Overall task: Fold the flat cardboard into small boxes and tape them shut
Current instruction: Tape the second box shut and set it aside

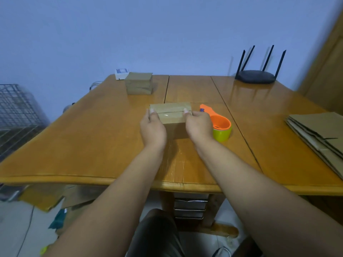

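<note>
Flat cardboard stack [315, 127] cut off at frame edge, sheets uncountable, one tape dispenser [221, 127] partly hidden behind right hand [199, 127], one box [170, 115] gripped at both ends by left hand [153, 129] and right hand

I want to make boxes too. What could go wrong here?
The left hand and right hand grip the box by its ends; squeezing hard may dent it. The right hand is close beside the tape holder and might knock it when it pulls away.

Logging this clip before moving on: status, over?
Holding: left hand and right hand on the box ends. Glossy strip along top seam, looks taped. Beside it, tape dispenser; nothing in the way.
</note>
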